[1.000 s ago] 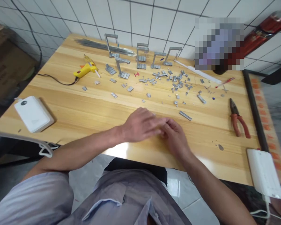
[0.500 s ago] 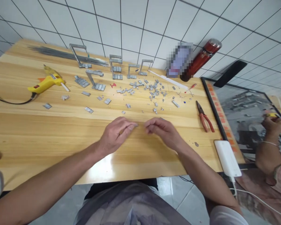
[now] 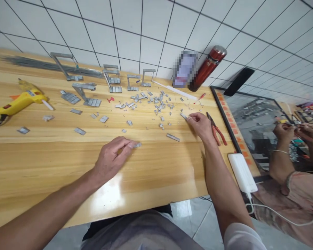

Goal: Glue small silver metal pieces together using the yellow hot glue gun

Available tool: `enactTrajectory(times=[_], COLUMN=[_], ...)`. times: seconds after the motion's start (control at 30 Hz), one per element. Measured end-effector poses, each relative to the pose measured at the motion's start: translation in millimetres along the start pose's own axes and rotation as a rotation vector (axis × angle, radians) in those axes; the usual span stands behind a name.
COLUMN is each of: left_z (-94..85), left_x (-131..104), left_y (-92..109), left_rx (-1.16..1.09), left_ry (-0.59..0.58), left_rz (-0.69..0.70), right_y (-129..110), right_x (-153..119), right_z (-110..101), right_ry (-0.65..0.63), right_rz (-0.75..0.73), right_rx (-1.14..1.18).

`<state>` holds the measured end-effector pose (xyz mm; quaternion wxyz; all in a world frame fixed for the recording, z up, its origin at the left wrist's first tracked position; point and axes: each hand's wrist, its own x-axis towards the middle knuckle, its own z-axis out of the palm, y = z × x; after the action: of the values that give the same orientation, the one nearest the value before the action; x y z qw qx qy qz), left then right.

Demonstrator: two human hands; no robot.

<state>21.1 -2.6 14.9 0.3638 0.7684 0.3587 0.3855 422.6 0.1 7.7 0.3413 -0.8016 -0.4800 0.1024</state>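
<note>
My left hand (image 3: 114,154) is closed in a pinch, low over the wooden table. Its thumb and fingertips grip a small flat grey metal piece (image 3: 137,145). Farther right, my right hand (image 3: 201,127) has its fingertips closed on the near end of a short grey metal strip (image 3: 183,115) lying on the table. A longer grey bar (image 3: 173,137) lies between the two hands. Beyond them is a scatter of small grey pieces (image 3: 159,104). Several bent grey frames on slatted bases, one of them a near frame (image 3: 92,101), stand farther back.
Pliers with red handles (image 3: 218,133) lie just right of my right hand. A yellow glue gun (image 3: 23,99) is at the left, thin grey rods (image 3: 52,66) behind it. A red flask (image 3: 208,67) and a white power bank (image 3: 242,172) are at the right. A co-worker's hands (image 3: 284,133) work beyond.
My right hand has moved right and away from my left hand, to the short strip. The longer bar now shows fully. The view has shifted to the right.
</note>
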Motion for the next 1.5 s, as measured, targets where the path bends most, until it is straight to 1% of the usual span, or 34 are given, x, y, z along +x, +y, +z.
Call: enactTrajectory(times=[0.1,0.2,0.37,0.47,0.57,0.7,0.8,0.87,0.93,1.1,1.17,1.27,1.37,1.47,1.5], left_z=[-1.2,-2.3,-2.6,-2.4,-2.2,-1.0,0.3,1.0,1.7,4.7,5.6,4.8,1.1,-2.2,-2.5], left_x=[-0.2,-0.4,-0.7,-1.2,-1.6,-2.9,-3.6,-3.4,-2.5,0.2,0.9,1.2,1.2,1.5,1.7], left_y=[-1.2,-3.1,-4.6,-5.2,-6.2,-9.8,-12.8,-13.9,-14.4,-14.0,-11.7,-6.1,-2.0,-1.5,-2.0], left_rx=[0.036,0.059,0.052,0.050,0.051,0.065,0.098,0.112,0.120,0.131,0.108,0.010,-0.121,-0.200,-0.214], left_ry=[0.011,0.018,-0.009,-0.032,-0.034,0.026,0.093,0.108,0.098,0.020,0.035,0.112,0.154,0.143,0.137], left_rz=[-0.007,-0.010,-0.010,-0.008,-0.002,0.015,0.032,0.047,0.064,0.080,0.056,-0.009,-0.150,-0.324,-0.349], right_y=[3.1,4.7,7.2,9.3,10.3,8.4,5.9,4.3,3.1,3.3,3.9,2.3,-3.3,-9.3,-10.5], right_x=[-1.3,-2.5,-6.7,-8.5,-9.9,-12.4,-13.8,-14.6,-15.4,-16.0,-15.2,-14.2,-16.4,-22.0,-24.0], right_z=[9.4,11.5,8.8,9.4,11.5,15.3,16.3,15.2,13.2,10.1,10.5,11.4,11.1,10.8,11.3], right_ry=[0.014,0.036,0.105,0.103,0.078,0.050,0.069,0.080,0.073,0.051,0.056,0.073,0.102,0.164,0.163], right_rz=[-0.030,-0.046,-0.019,0.017,0.024,0.004,-0.005,-0.012,-0.026,-0.073,-0.089,-0.108,-0.112,-0.097,-0.099], right_rx=[-0.050,-0.048,0.092,0.187,0.214,0.190,0.183,0.174,0.155,0.068,0.031,-0.003,0.006,0.018,0.041])
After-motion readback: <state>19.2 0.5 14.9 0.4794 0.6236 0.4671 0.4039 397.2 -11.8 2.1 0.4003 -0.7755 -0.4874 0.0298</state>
